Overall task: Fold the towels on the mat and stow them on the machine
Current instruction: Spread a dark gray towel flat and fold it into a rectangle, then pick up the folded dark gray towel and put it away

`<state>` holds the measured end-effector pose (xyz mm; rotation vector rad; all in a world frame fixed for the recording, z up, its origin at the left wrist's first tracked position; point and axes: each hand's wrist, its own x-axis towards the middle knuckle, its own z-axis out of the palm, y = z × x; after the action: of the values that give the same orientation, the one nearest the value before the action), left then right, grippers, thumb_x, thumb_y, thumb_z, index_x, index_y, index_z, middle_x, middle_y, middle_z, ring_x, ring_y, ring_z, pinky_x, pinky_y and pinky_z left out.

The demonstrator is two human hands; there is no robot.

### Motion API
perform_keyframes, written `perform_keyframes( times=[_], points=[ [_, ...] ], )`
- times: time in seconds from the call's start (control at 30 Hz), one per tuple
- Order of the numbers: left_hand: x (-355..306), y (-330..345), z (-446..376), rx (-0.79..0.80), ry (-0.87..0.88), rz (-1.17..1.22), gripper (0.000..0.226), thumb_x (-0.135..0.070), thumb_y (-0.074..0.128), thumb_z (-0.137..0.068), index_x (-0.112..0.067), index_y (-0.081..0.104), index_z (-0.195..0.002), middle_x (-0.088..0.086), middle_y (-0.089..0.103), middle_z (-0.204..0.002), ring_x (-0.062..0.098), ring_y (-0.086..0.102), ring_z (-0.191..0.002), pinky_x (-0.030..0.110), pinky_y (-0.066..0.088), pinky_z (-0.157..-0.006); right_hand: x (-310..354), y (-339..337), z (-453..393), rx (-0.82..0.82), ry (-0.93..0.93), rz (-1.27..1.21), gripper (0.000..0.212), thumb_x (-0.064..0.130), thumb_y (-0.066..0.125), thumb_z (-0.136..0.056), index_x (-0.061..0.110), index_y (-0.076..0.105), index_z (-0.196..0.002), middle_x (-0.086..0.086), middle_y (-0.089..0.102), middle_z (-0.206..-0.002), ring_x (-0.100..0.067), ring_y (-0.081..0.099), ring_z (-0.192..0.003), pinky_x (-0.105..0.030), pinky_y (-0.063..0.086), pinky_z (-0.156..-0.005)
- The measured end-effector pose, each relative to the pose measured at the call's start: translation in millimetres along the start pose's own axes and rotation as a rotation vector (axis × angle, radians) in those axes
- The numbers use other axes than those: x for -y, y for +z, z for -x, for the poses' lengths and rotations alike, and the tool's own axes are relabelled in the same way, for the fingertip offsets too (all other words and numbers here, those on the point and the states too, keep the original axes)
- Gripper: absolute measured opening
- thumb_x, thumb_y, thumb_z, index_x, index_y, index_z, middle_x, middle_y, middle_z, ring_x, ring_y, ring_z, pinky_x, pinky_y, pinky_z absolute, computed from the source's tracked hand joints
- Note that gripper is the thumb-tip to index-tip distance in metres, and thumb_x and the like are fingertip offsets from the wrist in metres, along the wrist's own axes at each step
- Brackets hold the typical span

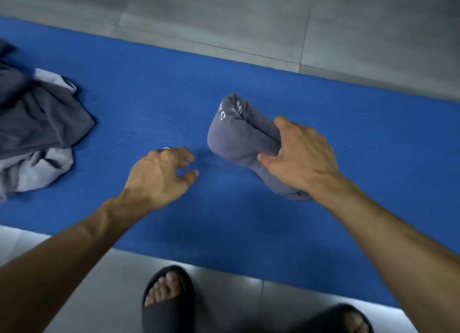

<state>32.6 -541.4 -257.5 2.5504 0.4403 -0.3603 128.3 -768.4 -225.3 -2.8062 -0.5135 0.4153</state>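
one towel looks folded now, so the step seems to be picking it up to put it away. the right hand (298,153) has its fingers and thumb wrapped round the near end of the folded gray towel (239,133), which pokes out past the hand over the blue mat (149,103). the left hand (161,173) holds nothing, fingers loosely bent, close beside it. next comes carrying it to the machine, which is not in sight. more towels (37,133) lie crumpled far left.

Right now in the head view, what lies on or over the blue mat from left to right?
Heap of unfolded towels → left hand, holding nothing → folded grey towel → right hand gripping that towel.
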Motion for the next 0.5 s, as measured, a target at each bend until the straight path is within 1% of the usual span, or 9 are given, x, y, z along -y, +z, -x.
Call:
perform_keyframes(
  times=[0.07, 0.13, 0.23, 0.33, 0.4, 0.5],
  points=[
    [-28, -32, 23, 0.002, 0.0, -0.094, 0.024, -0.036, 0.068, -0.083, -0.028, 0.063, -0.105, -0.012, 0.069, -0.1, 0.013, 0.064, -0.102, 0.033, 0.049, -0.088, 8, -38, 26, 0.003, 0.058, -0.019, 0.037, 0.041, 0.063, -0.083, 0.023, 0.033, -0.091, 0.002, 0.049, -0.089, -0.026, 0.044, -0.078, -0.033, 0.034, -0.065],
    [-61, -65, 45, 0.012, 0.018, -0.166, 0.025, -0.039, 0.066, -0.084, -0.029, 0.062, -0.106, -0.012, 0.067, -0.098, 0.017, 0.063, -0.1, 0.033, 0.05, -0.085, 16, -82, 55, -0.006, 0.104, -0.025, 0.039, 0.042, 0.064, -0.083, 0.023, 0.031, -0.092, 0.001, 0.051, -0.092, -0.03, 0.052, -0.082, -0.034, 0.034, -0.065],
    [-114, -114, 76, 0.018, 0.07, -0.211, 0.022, -0.043, 0.063, -0.083, -0.029, 0.06, -0.101, -0.012, 0.064, -0.093, 0.018, 0.064, -0.093, 0.031, 0.049, -0.078, 24, -154, 93, -0.042, 0.158, -0.056, 0.04, 0.042, 0.064, -0.083, 0.023, 0.031, -0.093, 0.001, 0.049, -0.09, -0.032, 0.057, -0.088, -0.033, 0.034, -0.065],
    [-177, -155, 107, 0.019, 0.119, -0.214, 0.021, -0.042, 0.062, -0.083, -0.028, 0.059, -0.098, -0.011, 0.064, -0.091, 0.019, 0.064, -0.089, 0.03, 0.049, -0.074, 22, -227, 127, -0.116, 0.237, -0.106, 0.035, 0.041, 0.064, -0.083, 0.02, 0.039, -0.097, 0.0, 0.054, -0.093, -0.032, 0.058, -0.086, -0.033, 0.036, -0.065],
    [-224, -177, 128, 0.012, 0.159, -0.216, 0.021, -0.042, 0.062, -0.083, -0.029, 0.059, -0.098, -0.011, 0.064, -0.093, 0.017, 0.064, -0.09, 0.029, 0.048, -0.074, 15, -273, 150, -0.168, 0.297, -0.157, 0.035, 0.041, 0.063, -0.083, 0.019, 0.043, -0.101, -0.001, 0.056, -0.096, -0.031, 0.059, -0.086, -0.033, 0.041, -0.066],
    [-295, -198, 160, -0.001, 0.183, -0.213, 0.022, -0.044, 0.06, -0.084, -0.03, 0.058, -0.101, -0.012, 0.065, -0.096, 0.015, 0.064, -0.093, 0.028, 0.048, -0.076, -4, -334, 185, -0.21, 0.373, -0.236, 0.036, 0.043, 0.063, -0.083, 0.019, 0.043, -0.101, -0.002, 0.057, -0.098, -0.031, 0.059, -0.087, -0.039, 0.05, -0.071]
  ],
)
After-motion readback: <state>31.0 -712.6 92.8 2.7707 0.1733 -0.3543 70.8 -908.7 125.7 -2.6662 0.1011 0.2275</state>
